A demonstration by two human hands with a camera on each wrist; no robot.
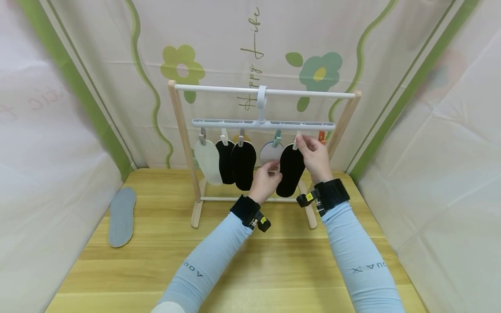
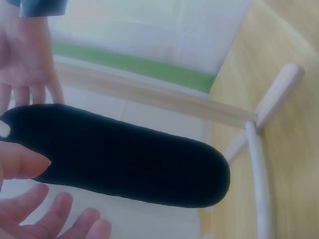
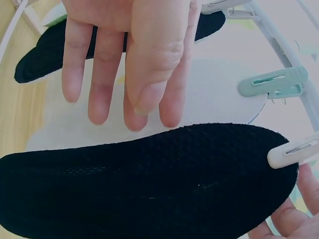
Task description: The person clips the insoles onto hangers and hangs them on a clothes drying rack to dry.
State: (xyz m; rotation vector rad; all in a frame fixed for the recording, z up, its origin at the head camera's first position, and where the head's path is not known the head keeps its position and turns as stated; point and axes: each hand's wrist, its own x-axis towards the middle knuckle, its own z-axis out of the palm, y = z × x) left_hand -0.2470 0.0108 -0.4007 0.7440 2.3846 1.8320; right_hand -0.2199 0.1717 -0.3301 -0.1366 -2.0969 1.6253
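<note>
A black insole hangs from a white clip under a white hanger bar. My right hand pinches that clip at the insole's top. In the right wrist view, some right fingers show behind the insole's edge. My left hand is beside the insole, its fingers loosely bent and holding nothing. The left thumb overlaps the insole's face in the left wrist view; whether they touch I cannot tell. Behind hangs a pale insole from a teal clip.
A white-railed wooden rack carries the hanger. More insoles hang at left: one white, two black, the nearer black insole overlapping the other. An orange clip is at right. A grey insole lies on the wooden table.
</note>
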